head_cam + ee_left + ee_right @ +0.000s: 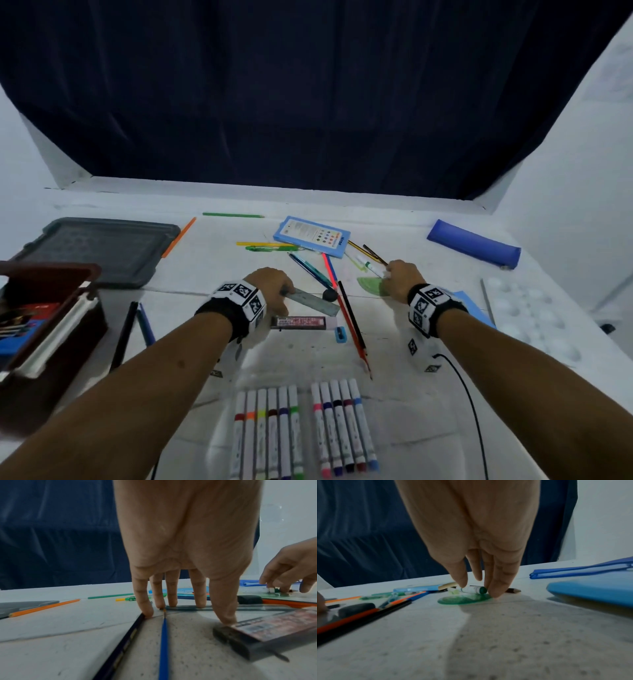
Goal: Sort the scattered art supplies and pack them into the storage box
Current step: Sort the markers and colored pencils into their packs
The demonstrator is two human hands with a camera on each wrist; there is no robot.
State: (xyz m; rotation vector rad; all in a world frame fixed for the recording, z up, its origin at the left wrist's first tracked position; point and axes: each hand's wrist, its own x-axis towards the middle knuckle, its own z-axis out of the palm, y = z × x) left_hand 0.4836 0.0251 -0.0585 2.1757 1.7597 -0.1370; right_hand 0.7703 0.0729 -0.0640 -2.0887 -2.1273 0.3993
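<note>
My left hand (pixel 274 287) reaches down onto a clear grey ruler (pixel 317 302) at mid-table. Its fingertips (pixel 172 603) touch the ruler's far edge and the thumb stands at the near edge, pinching it across its width. My right hand (pixel 394 275) pinches a white marker with a green cap (pixel 473 589) between thumb and fingers, over a green protractor (pixel 464 599). The dark red storage box (pixel 51 342) stands open at the left edge with items inside. Two rows of markers (pixel 301 431) lie near me.
A grey lid (pixel 99 250) lies behind the box. A lead case (pixel 298 322), black eraser (pixel 329 295), blue sharpener (pixel 340 334) and red and black pencils (pixel 352 329) crowd the middle. A blue pencil case (pixel 474 248), white palette (pixel 527 315) and blue colour box (pixel 311 236) lie further off.
</note>
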